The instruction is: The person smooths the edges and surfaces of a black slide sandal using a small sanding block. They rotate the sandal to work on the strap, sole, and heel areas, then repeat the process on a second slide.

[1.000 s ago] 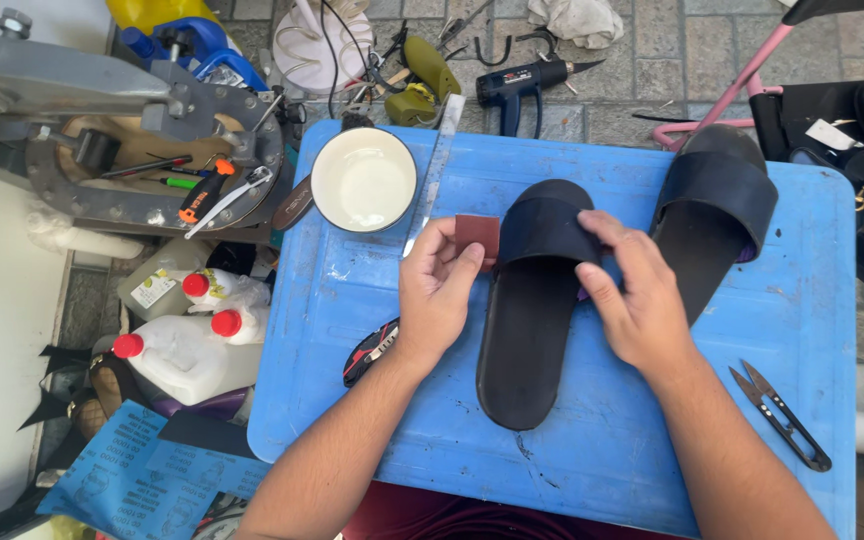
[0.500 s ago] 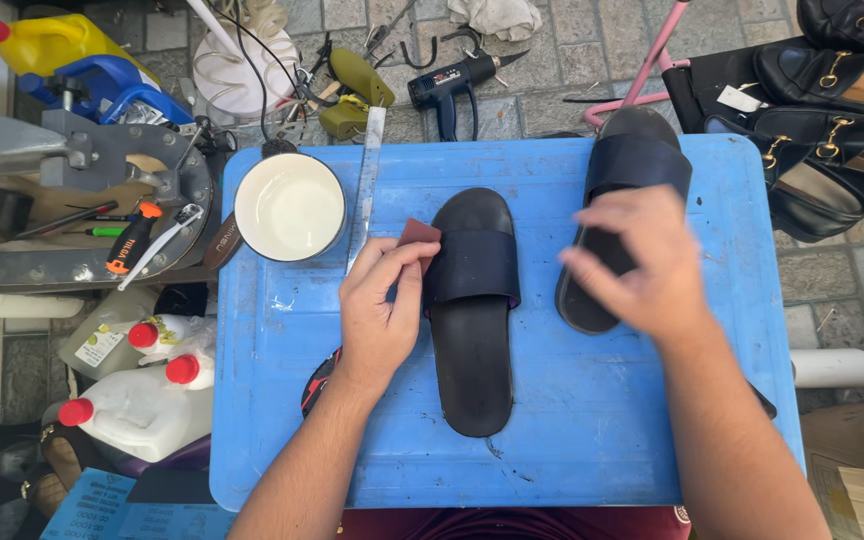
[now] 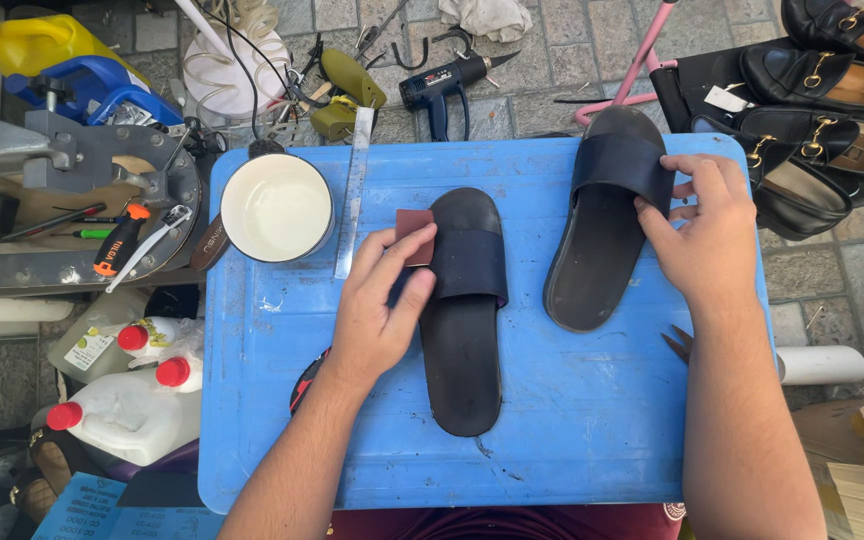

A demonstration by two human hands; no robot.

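While your hands sit on the two slides, the white bowl point(image 3: 276, 207) at the blue table point(image 3: 572, 420)'s back left looks empty.
Your left hand point(image 3: 377, 310) pinches a reddish-brown sanding pad point(image 3: 415, 237) against the middle dark slide point(image 3: 463, 310); your right hand point(image 3: 704, 235) loosely grips the other slide point(image 3: 607, 215)'s strap, fingers curled.

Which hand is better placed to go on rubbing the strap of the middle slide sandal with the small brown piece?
Left. The left hand pinches the brown abrasive piece against the middle sandal. The right hand grips the other sandal, farther right.
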